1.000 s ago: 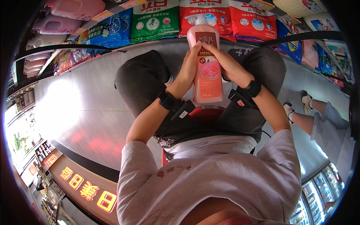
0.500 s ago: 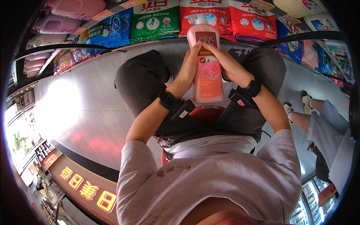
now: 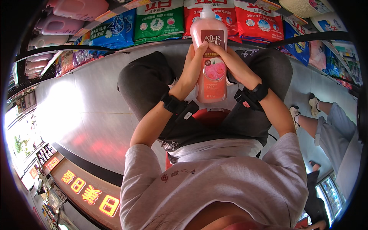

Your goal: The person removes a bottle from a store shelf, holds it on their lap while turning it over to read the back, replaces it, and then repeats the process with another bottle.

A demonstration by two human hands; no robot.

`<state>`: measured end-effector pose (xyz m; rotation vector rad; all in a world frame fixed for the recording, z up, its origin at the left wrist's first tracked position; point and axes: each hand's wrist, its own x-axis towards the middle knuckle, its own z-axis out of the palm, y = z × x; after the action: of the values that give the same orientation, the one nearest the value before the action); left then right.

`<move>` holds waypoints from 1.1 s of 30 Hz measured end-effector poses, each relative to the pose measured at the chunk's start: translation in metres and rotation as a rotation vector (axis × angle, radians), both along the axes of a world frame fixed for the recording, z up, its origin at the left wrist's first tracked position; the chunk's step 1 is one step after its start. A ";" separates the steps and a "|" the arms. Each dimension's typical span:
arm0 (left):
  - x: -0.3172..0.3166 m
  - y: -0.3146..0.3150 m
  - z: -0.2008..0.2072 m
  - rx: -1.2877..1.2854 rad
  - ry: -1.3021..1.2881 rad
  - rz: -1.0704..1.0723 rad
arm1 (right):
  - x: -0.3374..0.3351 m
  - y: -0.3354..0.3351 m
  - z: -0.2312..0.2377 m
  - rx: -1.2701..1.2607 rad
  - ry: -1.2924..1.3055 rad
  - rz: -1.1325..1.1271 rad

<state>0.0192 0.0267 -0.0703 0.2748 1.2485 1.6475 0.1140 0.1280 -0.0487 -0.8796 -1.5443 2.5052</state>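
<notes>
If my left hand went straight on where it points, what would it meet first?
First the pink bottle your left hand holds; beyond it, probably the left red bag, though depth is unclear.

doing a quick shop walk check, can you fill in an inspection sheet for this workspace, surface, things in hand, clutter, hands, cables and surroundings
Surface: grey tiled floor, bright glare at left
Things in hand: pink pump bottle, label facing the camera
Clutter: green bag and red bags packed side by side ahead
Hands: left hand and right hand clasp the bottle's sides, thumbs on its front
Cables: thin dark cord near the right hip
Surroundings: lit sign lower left; another person's legs at right
</notes>
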 end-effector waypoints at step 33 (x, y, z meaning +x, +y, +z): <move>0.002 -0.001 -0.008 -0.031 0.125 0.014 | -0.001 -0.001 -0.008 -0.099 -0.005 -0.092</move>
<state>0.0217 0.0252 -0.0783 0.3553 1.3715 1.6423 0.1127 0.1273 -0.0565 -0.9479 -1.3585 2.5339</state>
